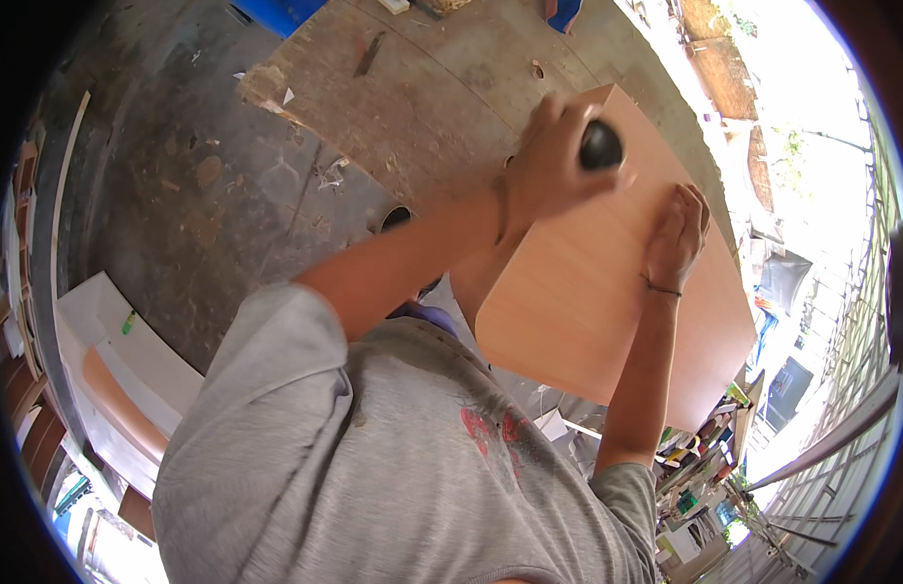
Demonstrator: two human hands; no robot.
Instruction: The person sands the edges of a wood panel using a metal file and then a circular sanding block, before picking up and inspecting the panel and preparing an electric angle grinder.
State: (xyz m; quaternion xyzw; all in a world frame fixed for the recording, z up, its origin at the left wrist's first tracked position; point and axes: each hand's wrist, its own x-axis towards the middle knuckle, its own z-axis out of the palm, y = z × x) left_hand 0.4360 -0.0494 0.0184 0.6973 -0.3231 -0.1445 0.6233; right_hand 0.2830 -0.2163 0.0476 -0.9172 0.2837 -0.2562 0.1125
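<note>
My left hand (559, 161), blurred by motion, is closed around a tool with a black rounded end (600, 145); the rest of that tool is hidden in my fist, so I cannot tell its kind. It is over the far left part of a box-like piece of light wood-coloured board (578, 292). On the top face of that board piece lies my right hand (677, 234), its fingers slightly bent and nothing visible in them. A dark band circles each wrist.
Beyond the board piece is a worn brown work surface (422, 97) with scraps on it. A white panel (121, 341) leans at the left. Cluttered tools and offcuts (700, 457) stand at the lower right. My foot (396, 218) shows beside the work surface.
</note>
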